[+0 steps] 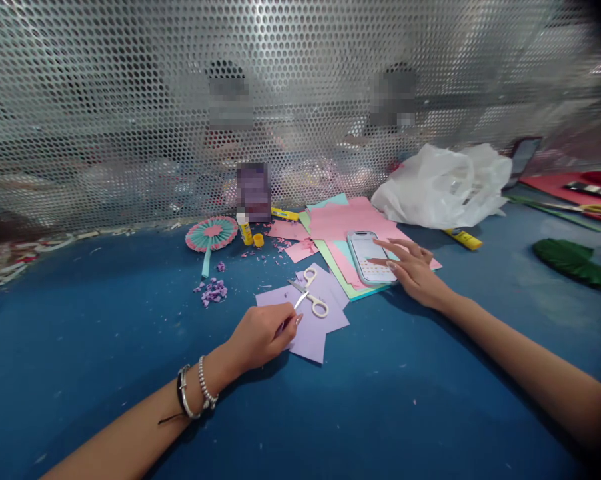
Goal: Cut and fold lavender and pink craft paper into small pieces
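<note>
My left hand (263,333) rests on the blue table with its fingers curled, touching the edge of a lilac paper sheet (313,333). Whether it grips the paper I cannot make out. White-handled scissors (311,297) lie on that paper just beyond the hand. My right hand (413,270) lies open with fingers stretched, the fingertips touching the screen of a white phone (371,257). The phone lies on a stack of pink, green and teal paper sheets (345,223).
A pink-and-teal paper fan (211,235), a glue stick (244,229) with its yellow cap (258,240), and purple scraps (211,291) lie at centre left. A white plastic bag (443,183), a yellow glue stick (463,239), green paper (575,261) sit right. Perforated metal screen (130,100) behind, people beyond.
</note>
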`<state>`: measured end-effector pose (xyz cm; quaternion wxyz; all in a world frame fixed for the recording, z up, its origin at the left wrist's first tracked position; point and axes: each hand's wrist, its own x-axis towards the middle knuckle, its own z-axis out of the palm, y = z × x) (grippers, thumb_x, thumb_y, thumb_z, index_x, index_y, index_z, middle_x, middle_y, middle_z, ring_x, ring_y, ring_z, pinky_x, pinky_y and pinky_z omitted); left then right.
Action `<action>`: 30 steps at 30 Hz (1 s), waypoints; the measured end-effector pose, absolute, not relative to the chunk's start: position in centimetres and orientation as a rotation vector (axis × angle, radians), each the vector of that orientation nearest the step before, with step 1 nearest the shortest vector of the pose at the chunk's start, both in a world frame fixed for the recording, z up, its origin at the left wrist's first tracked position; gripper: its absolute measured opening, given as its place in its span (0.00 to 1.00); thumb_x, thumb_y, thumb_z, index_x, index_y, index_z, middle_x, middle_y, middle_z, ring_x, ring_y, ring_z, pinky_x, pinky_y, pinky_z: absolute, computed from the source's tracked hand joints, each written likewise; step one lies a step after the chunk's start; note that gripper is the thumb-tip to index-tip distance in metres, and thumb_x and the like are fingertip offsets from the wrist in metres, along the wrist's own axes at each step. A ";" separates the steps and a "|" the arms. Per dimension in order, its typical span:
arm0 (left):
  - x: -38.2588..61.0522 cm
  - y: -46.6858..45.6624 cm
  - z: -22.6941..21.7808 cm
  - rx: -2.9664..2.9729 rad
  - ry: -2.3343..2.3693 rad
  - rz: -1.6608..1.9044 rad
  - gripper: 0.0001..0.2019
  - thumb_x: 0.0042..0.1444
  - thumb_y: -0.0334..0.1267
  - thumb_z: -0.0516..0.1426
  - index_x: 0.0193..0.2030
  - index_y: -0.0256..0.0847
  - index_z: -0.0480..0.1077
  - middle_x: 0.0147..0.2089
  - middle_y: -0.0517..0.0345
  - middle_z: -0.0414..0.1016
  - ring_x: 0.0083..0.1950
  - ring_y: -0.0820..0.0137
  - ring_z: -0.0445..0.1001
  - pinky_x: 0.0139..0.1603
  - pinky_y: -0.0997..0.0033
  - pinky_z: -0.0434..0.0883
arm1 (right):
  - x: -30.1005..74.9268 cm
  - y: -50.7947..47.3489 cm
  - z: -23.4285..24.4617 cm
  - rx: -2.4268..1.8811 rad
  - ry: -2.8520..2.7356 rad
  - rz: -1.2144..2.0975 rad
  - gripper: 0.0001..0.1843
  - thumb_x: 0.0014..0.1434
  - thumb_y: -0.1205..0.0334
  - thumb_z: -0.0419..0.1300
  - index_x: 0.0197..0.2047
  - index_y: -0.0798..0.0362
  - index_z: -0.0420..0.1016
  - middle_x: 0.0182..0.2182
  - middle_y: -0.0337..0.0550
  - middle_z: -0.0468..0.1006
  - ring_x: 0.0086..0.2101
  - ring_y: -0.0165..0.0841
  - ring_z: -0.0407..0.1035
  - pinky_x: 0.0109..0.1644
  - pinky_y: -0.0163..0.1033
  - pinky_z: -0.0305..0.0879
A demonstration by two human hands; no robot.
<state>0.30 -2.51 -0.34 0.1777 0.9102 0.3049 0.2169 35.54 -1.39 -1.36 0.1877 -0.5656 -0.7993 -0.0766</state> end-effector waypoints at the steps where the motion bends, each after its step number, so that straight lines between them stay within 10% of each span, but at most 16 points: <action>1: 0.3 -2.5 -0.4 2.574 0.859 0.617 0.13 0.63 0.37 0.45 0.27 0.38 0.59 0.21 0.65 0.60 0.22 0.78 0.56 0.25 0.75 0.53 | 35.6 -1.4 -1.4 -1.593 -2.245 -0.222 0.23 0.65 0.54 0.36 0.56 0.38 0.64 0.63 0.30 0.53 0.59 0.41 0.49 0.55 0.55 0.48; 30: 0.3 -2.6 -0.2 2.589 0.875 0.605 0.13 0.63 0.38 0.45 0.27 0.38 0.59 0.21 0.65 0.60 0.22 0.77 0.57 0.25 0.75 0.53 | 37.5 3.4 -1.7 -1.885 -1.962 -0.129 0.27 0.63 0.50 0.36 0.51 0.43 0.71 0.61 0.38 0.58 0.56 0.47 0.53 0.55 0.59 0.51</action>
